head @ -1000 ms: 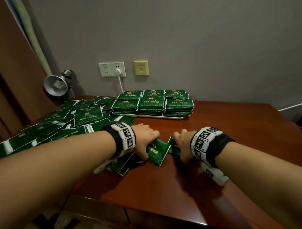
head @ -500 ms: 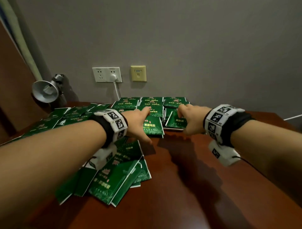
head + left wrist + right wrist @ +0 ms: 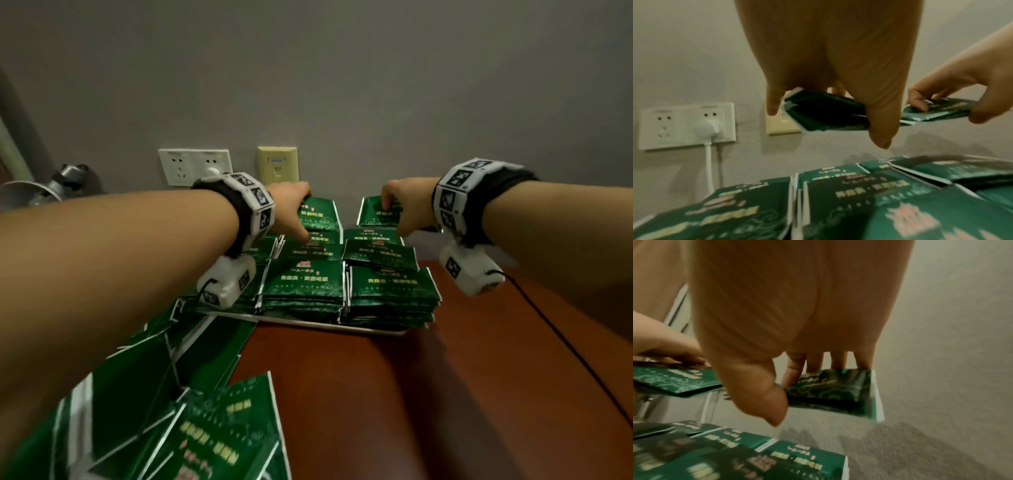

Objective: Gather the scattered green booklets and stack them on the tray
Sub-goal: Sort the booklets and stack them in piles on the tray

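Green booklets: thin, light, glossy and probably slippery, floppy when held singly, so best pinched at one edge, thumb under and fingers over; most sit in neat stacks [image 3: 305,284] on the tray [image 3: 329,324] at the far side of the desk [image 3: 428,394], with a loose scatter [image 3: 178,394] left on the near-left. Left hand [image 3: 291,214]: arm reached out over the far stacks, thumb and fingers pinching a small bundle [image 3: 826,112] held clear above them. Right hand [image 3: 407,205]: same palm-down pose further right, pinching its own bundle [image 3: 834,391] above the far-right stack.
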`<state>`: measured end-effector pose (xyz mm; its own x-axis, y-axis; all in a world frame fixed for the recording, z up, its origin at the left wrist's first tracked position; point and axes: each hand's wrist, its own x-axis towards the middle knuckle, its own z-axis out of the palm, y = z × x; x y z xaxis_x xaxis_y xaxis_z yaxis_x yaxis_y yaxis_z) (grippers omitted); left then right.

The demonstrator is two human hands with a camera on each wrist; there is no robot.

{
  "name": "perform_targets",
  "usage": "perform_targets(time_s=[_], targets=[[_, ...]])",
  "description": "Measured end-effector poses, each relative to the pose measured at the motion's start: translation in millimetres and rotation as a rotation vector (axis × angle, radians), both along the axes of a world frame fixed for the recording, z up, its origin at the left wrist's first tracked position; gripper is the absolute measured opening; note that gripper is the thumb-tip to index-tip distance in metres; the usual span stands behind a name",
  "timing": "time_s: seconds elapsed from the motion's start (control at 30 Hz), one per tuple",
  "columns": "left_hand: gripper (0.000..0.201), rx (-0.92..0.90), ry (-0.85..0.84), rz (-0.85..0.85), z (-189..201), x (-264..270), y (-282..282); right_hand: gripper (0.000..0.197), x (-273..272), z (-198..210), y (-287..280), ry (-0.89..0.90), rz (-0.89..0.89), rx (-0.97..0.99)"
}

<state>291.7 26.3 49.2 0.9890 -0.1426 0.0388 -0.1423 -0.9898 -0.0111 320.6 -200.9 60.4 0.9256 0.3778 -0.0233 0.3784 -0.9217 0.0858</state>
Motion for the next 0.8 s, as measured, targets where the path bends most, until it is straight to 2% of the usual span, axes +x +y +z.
perform_targets(time_s=[0.27, 0.43, 0.57, 0.67, 0.73, 0.8], targets=[[0.095, -0.006, 0.128, 0.054, -29.6, 81.1, -1.4, 0.047, 67.2, -21.7, 19.7, 0.071, 0.030, -0.088], [0.096, -0.040, 0.205, 0.084, -36.7, 96.7, 2.2, 0.043, 84.5, -31.2, 29.9, 0.111, 0.051, -0.098], [0.093, -0.095, 0.244, 0.084, -38.8, 97.8, -2.7, 0.052, 80.9, -31.5, 30.0, 0.096, 0.050, -0.124], [0.092, -0.009, 0.161, 0.073, -35.1, 92.5, -5.3, 0.052, 70.7, -27.4, 28.2, 0.064, 0.064, -0.122], [0.085, 0.042, 0.057, 0.068, -28.9, 82.9, -5.6, 0.052, 58.9, -22.7, 28.3, 0.054, 0.078, -0.111], [0.078, 0.072, 0.029, 0.060, -21.1, 66.6, -6.2, 0.052, 41.5, -17.3, 30.6, 0.048, 0.108, -0.112]])
